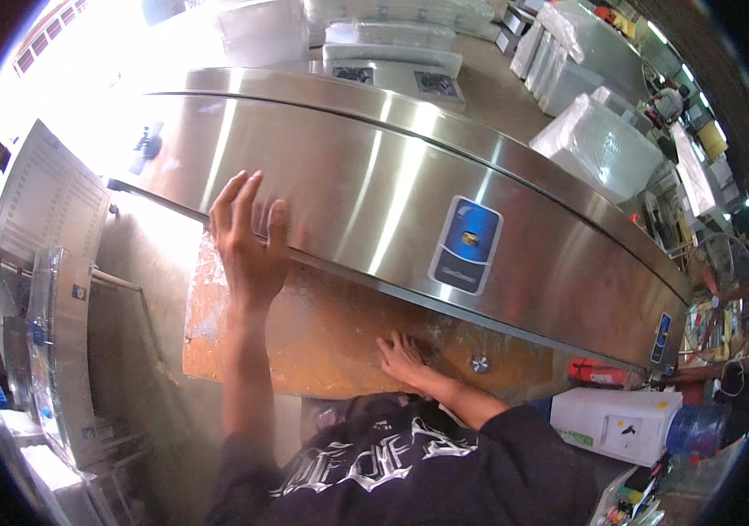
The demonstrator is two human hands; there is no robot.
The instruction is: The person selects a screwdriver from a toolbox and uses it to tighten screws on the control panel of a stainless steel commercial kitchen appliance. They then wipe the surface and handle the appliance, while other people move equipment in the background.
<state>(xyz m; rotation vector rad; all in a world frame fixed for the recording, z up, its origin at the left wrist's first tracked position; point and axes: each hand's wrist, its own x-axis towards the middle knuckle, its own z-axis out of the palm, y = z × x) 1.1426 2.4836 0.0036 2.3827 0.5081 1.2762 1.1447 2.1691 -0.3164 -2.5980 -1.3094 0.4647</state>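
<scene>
A long brushed-steel appliance housing (331, 193) stands across the view on a worn wooden board (331, 342). It carries a blue badge sticker (467, 245) right of its middle and a smaller blue one near its right end. My left hand (250, 250) is raised at the housing's lower edge, its fingers apart and bent a little; whether the fingertips touch the steel I cannot tell. On the board below the housing lies my right hand (403, 358), fingers spread and holding nothing I can see. To its right a small round metal knob (480, 364) sits on the board.
A white water dispenser (620, 425) with a blue bottle stands at the lower right, near a red cylinder (598, 372). A pedestal fan (721, 285) is at the far right. Plastic-wrapped boxes (598, 149) and a two-burner cooktop (396, 81) lie beyond. Steel panels (50, 210) lean at left.
</scene>
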